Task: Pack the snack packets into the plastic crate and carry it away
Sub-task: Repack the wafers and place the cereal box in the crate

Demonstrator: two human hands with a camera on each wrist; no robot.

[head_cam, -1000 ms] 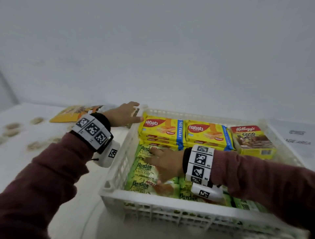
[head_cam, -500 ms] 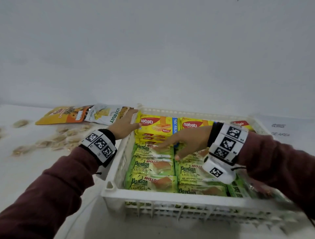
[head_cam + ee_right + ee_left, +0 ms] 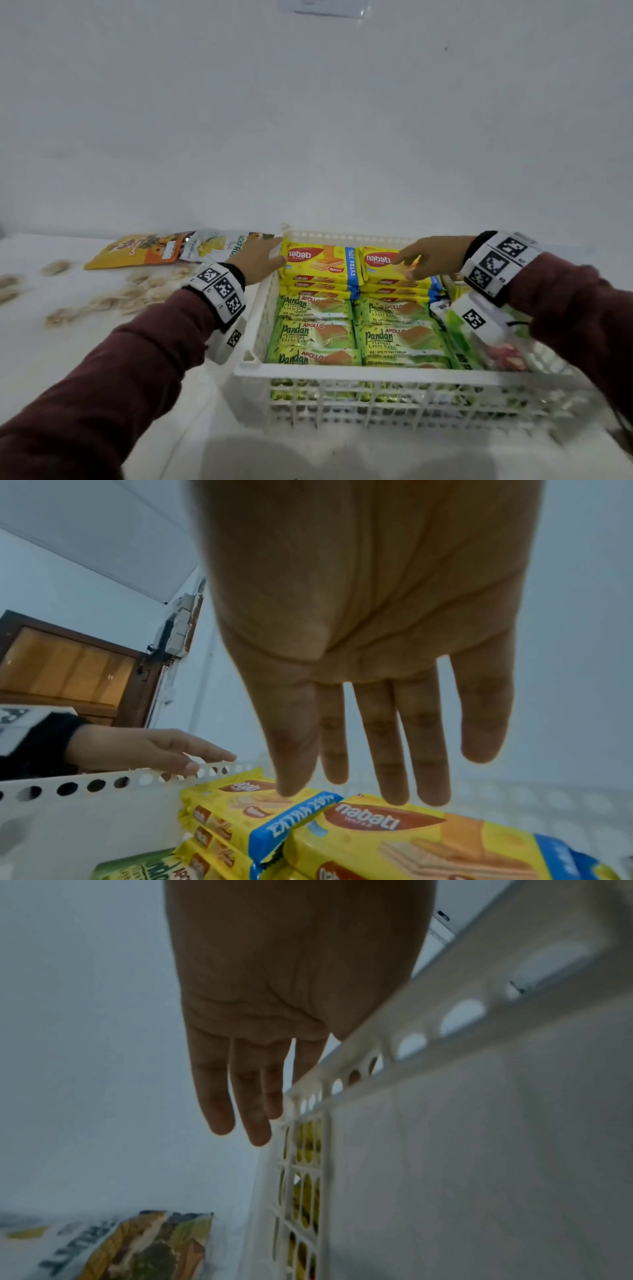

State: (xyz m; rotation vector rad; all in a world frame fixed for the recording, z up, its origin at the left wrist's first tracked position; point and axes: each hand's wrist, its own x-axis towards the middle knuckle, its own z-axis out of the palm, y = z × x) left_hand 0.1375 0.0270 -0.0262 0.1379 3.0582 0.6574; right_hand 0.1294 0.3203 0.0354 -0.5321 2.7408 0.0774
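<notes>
A white plastic crate (image 3: 376,371) stands on the table, filled with yellow Nabati wafer packets (image 3: 320,262) at the back and green Pandan cake packets (image 3: 315,334) in front. My left hand (image 3: 258,258) lies along the crate's far left rim (image 3: 445,1031) with straight fingers (image 3: 253,1123); the thumb is hidden. Over the right stack of Nabati packets (image 3: 411,840) hovers my right hand (image 3: 430,257), fingers (image 3: 394,764) spread and straight, holding nothing. Whether its fingertips touch the packets I cannot tell.
Two snack pouches, an orange one (image 3: 137,251) and a jackfruit one (image 3: 219,245), lie on the table left of the crate. Pale loose chips (image 3: 113,301) are scattered on the tabletop. A white wall stands close behind.
My right hand rose from the Pandan packets and moved back and right, over the Nabati stack. The left hand stays at the crate's far left rim. The head view tilted up.
</notes>
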